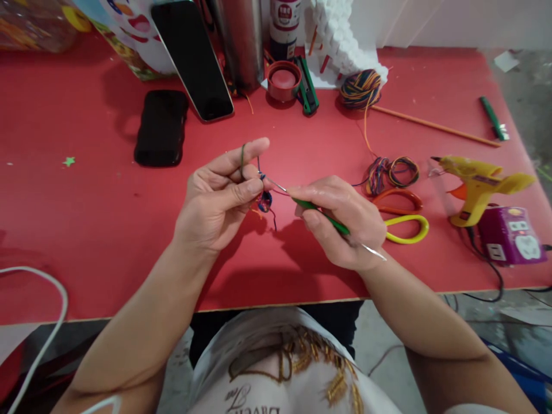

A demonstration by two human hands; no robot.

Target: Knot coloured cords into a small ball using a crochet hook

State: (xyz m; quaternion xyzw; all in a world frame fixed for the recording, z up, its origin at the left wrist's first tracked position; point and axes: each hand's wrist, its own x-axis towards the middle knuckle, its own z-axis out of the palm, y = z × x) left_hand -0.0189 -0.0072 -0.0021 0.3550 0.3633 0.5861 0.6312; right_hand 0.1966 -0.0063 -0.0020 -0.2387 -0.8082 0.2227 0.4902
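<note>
Between thumb and fingers, my left hand (224, 192) pinches a small multicoloured crochet piece (264, 201), mostly dark blue and red with loose yarn ends hanging down. Dark yarn loops around its raised index finger. My right hand (342, 221) is closed on the green handle of a crochet hook (319, 214). The hook's thin metal tip reaches the yarn at the left thumb, and its other metal end sticks out below the right palm. Whether the tip sits inside a stitch is too small to tell. Loosely wound variegated yarn (377, 175) lies to the right.
Scissors with red and yellow handles (407, 230) lie beside my right hand. Further right are a yellow glue gun (474, 184) and a purple power socket box (511, 236). Behind stand a phone (194, 60), a steel flask (241, 43), a green cutter (307, 86) and a yarn ball (361, 89).
</note>
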